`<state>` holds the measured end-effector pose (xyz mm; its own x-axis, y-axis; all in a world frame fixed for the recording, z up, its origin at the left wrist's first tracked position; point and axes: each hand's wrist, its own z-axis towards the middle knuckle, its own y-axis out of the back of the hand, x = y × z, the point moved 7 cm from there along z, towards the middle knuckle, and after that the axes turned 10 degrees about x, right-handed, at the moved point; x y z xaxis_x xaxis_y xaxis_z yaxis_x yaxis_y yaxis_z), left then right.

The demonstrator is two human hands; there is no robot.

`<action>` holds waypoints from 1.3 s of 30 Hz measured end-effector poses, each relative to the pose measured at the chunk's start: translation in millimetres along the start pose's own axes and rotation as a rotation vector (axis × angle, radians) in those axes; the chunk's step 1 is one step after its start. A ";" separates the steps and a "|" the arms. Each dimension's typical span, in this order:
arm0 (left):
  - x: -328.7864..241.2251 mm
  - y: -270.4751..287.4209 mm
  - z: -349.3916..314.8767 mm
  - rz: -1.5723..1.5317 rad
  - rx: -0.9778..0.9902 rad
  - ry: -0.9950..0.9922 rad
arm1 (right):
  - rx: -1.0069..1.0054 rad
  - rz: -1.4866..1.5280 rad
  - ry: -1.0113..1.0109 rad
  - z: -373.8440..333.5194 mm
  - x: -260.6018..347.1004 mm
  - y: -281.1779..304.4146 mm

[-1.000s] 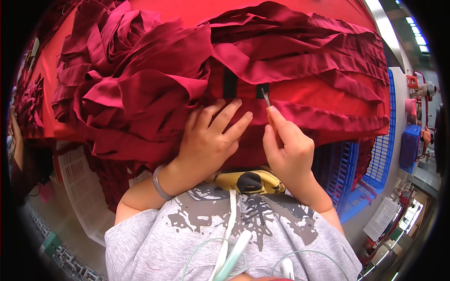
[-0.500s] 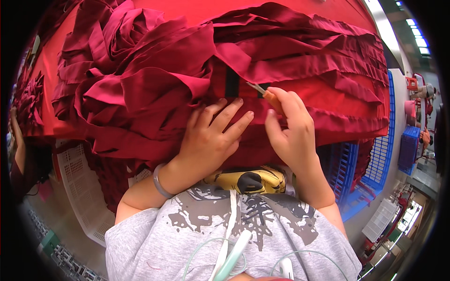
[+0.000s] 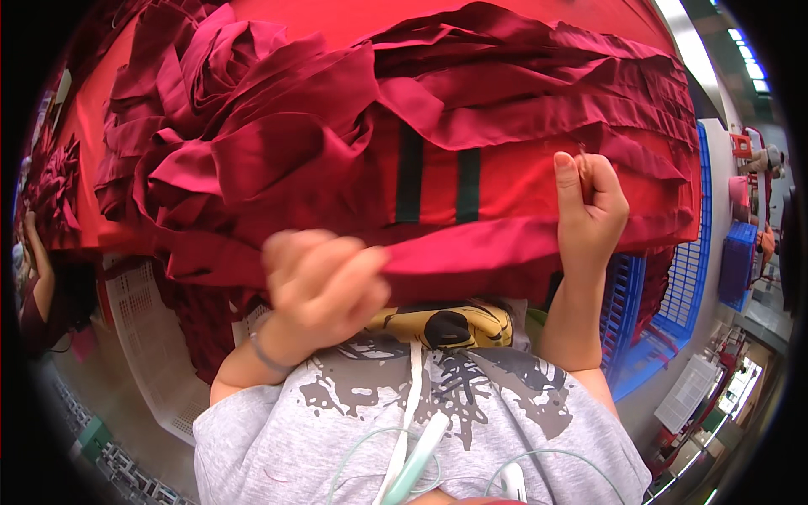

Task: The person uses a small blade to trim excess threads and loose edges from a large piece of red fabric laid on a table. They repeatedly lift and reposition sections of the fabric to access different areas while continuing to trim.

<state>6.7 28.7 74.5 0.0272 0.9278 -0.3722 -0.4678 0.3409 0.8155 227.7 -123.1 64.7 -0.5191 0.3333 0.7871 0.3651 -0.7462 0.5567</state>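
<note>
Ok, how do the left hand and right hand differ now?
The left hand is blurred, the right hand sharper. The left wears a grey wristband; the right shows none. The left is nearer the grey shirt; the right, farther out over the red cloth, has a slim tool just showing. Both are partly curled.

The person's two hands (image 3: pixel 324 284) (image 3: pixel 592 204), two dark stripes (image 3: pixel 409 181) (image 3: pixel 467 187), one wristband (image 3: pixel 266 358)

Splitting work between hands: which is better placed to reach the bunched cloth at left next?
Left, likely. The left hand, blurred, is close to the bunched cloth; the right hand is farther off, beyond both dark stripes, apparently holding a small tool.
</note>
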 end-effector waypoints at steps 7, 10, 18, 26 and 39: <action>75.2 140.4 -30.9 0.838 -0.477 0.423 | -0.065 0.004 -0.038 -29.9 -45.4 55.8; 39.2 121.0 0.8 0.651 -0.597 0.253 | -0.072 0.048 -0.064 -34.0 -53.0 55.1; -8.5 -83.4 97.6 0.271 0.261 0.014 | -0.017 0.033 -0.072 -49.8 -35.5 57.3; -4.7 -32.5 97.9 -0.184 0.614 -0.008 | 0.571 0.667 -0.533 -96.4 -48.3 -4.5; 72.4 40.8 36.8 -0.936 -0.045 0.177 | -0.408 1.643 -0.019 -8.3 -145.9 178.7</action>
<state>22.0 115.4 97.1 0.2754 0.2432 -0.9301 -0.3578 0.9239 0.1356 362.3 -309.9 47.2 0.1883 -0.8848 0.4262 0.2593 -0.3737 -0.8906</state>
